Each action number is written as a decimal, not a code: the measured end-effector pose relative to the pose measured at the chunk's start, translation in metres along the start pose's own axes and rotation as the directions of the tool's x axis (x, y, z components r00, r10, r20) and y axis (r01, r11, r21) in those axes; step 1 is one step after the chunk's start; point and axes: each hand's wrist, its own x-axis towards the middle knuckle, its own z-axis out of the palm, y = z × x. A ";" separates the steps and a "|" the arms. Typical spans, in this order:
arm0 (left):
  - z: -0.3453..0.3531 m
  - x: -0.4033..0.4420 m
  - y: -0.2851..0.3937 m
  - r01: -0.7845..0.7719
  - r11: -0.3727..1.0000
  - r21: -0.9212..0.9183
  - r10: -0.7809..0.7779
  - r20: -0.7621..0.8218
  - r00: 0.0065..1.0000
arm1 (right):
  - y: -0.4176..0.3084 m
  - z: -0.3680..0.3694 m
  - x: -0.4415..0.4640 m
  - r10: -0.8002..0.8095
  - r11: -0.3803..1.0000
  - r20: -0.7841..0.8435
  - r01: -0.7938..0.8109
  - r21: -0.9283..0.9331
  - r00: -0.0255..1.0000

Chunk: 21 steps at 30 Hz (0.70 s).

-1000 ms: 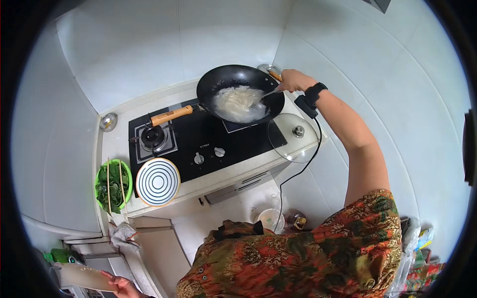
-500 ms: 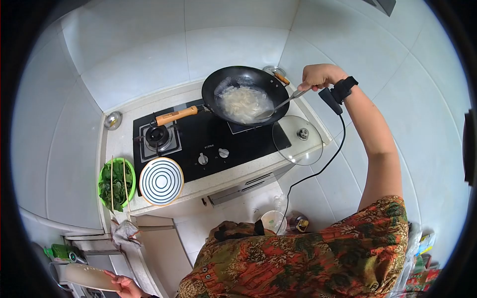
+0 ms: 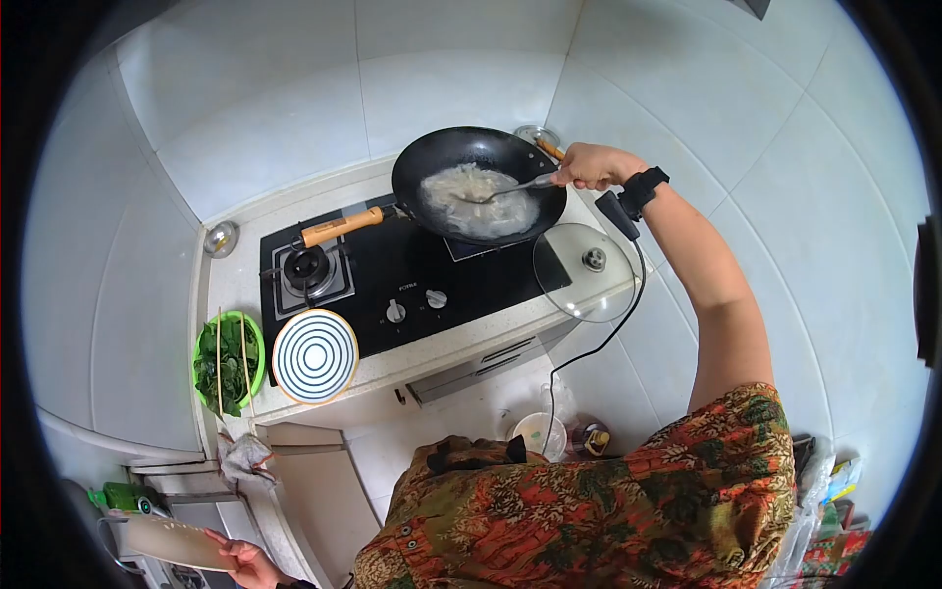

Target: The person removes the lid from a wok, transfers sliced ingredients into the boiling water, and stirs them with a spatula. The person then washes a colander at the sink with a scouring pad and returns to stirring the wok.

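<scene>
My right hand [image 3: 595, 166] is closed around the handle of a metal spatula [image 3: 525, 186], whose head dips into the black wok [image 3: 412, 172]. Pale strips of food [image 3: 476, 201] lie in cloudy, bubbling liquid there. The wok sits on the right burner, its wooden handle [image 3: 341, 227] pointing left. At the lower left, my left hand [image 3: 245, 562] grips the right end of a pale beige, flat piece [image 3: 177, 543] with small white bits on it; whether it is a board or a shallow dish I cannot tell.
A glass lid [image 3: 584, 280] lies right of the black hob [image 3: 432, 324]. On the left stand a striped plate [image 3: 316, 356], a green basket [image 3: 257, 339] of leafy greens with chopsticks across it, and a small metal bowl [image 3: 221, 239]. A black cable [image 3: 589, 355] hangs from my right wrist.
My right hand has moved left over the wok's rim, and the spatula head has gone from the wok's near right side to its middle. My left hand still holds the beige piece.
</scene>
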 end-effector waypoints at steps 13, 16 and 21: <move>-0.021 -0.009 0.014 0.045 0.998 0.040 -0.045 0.020 0.999 | -0.003 -0.042 -0.049 -0.015 0.847 -0.163 -0.074 -0.527 0.987; -0.014 -0.013 0.007 0.019 0.999 0.037 -0.019 0.007 1.000 | 0.007 -0.038 -0.034 -0.068 0.817 -0.159 -0.037 -0.575 0.985; -0.012 -0.011 0.007 -0.019 0.998 0.060 0.023 -0.069 0.997 | 0.019 -0.016 0.007 -0.206 0.739 -0.199 0.019 -0.674 0.958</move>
